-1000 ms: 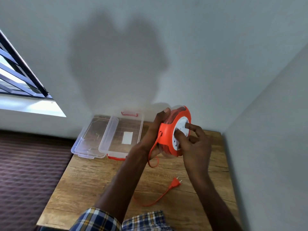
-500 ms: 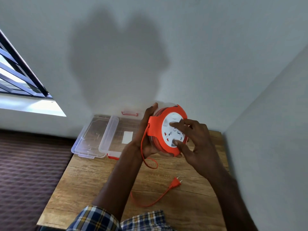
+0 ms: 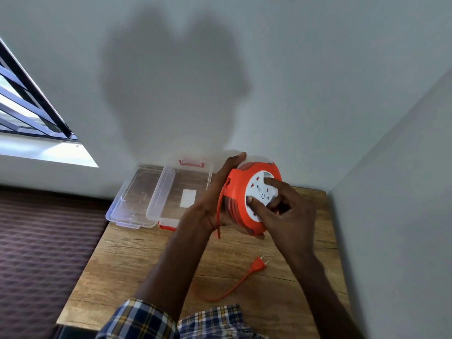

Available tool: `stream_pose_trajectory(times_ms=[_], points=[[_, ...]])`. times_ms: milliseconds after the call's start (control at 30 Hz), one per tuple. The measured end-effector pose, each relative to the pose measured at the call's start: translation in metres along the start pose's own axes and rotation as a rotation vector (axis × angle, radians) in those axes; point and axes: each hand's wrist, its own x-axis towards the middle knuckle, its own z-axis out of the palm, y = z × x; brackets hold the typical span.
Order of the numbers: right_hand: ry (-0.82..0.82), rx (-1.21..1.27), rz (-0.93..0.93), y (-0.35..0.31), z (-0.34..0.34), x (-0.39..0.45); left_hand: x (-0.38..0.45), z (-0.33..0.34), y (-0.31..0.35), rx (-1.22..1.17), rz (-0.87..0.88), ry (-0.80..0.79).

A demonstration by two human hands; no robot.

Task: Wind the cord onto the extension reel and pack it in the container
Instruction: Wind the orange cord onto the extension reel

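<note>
Two hands are working the extension reel (image 3: pixel 252 196), which I am holding up off the wooden table (image 3: pixel 137 260), just in front of the open clear container (image 3: pixel 188 182). My left hand (image 3: pixel 215 196) is gripping the orange housing from behind, fingers curled over its top rim. My right hand (image 3: pixel 286 211) is pressing on the white socket face, its fingers (image 3: pixel 254 200) spread, one high and one low on the disc. I judge I am midway through the winding step: many orange turns are showing inside the reel, yet a stretch of cord (image 3: pixel 232 289) is trailing across the table to the plug (image 3: pixel 259 264), lying well apart from the reel. Next, I think, I am needing to turn the white face round while my left hand is steadying the body, letting the slack feed in evenly past my wrist. Packing is waiting until the plug is drawn up; the lid (image 3: pixel 133 199) is lying beside the container, so nothing is blocking it.
</note>
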Motion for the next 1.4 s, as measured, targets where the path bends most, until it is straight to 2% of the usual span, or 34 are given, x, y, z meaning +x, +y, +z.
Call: stream_pose_trajectory(times_ms=[100, 200, 267, 333, 400, 467, 533, 600, 800, 967, 1033, 1200, 1300, 1400], points=[[0.081, 0.116, 0.196, -0.004, 0.015, -0.002, 0.006, 0.006, -0.001, -0.019, 0.021, 0.078], [0.061, 0.202, 0.324, -0.007, 0.015, 0.003, 0.005, 0.001, -0.007, -0.043, 0.025, 0.087], [-0.017, 0.031, 0.247, -0.009, 0.009, 0.005, 0.004, 0.001, -0.005, -0.043, 0.028, 0.076], [-0.054, -0.159, 0.075, -0.01, 0.001, 0.006, 0.003, -0.003, -0.004, -0.055, 0.037, 0.061], [-0.096, -0.199, -0.099, -0.008, -0.009, 0.01, 0.003, -0.006, 0.0, -0.077, 0.032, 0.029], [-0.231, -0.24, -0.233, -0.001, -0.018, 0.015, 0.005, -0.01, 0.002, -0.093, 0.029, 0.015], [-0.367, -0.289, -0.288, 0.004, -0.024, 0.019, 0.005, -0.015, 0.003, -0.118, 0.025, -0.011], [-0.424, -0.29, -0.291, 0.007, -0.024, 0.019, 0.005, -0.019, 0.002, -0.107, 0.029, -0.012], [-0.278, -0.285, -0.353, 0.014, -0.017, 0.018, 0.005, -0.017, 0.001, -0.032, 0.01, 0.046], [-0.218, -0.216, -0.352, 0.016, -0.013, 0.016, 0.004, -0.016, 0.001, -0.026, -0.013, 0.02], [-0.195, -0.164, -0.299, 0.016, -0.012, 0.014, 0.002, -0.014, 0.003, -0.026, 0.0, 0.005], [-0.013, 0.027, -0.002, -0.002, 0.002, 0.007, 0.002, -0.006, 0.007, -0.075, 0.066, -0.021], [0.019, 0.161, 0.141, -0.013, 0.008, 0.007, 0.005, -0.004, 0.005, -0.126, 0.059, -0.012], [0.017, 0.217, 0.26, -0.019, 0.012, 0.009, 0.006, -0.005, 0.002, -0.104, 0.093, 0.067]])
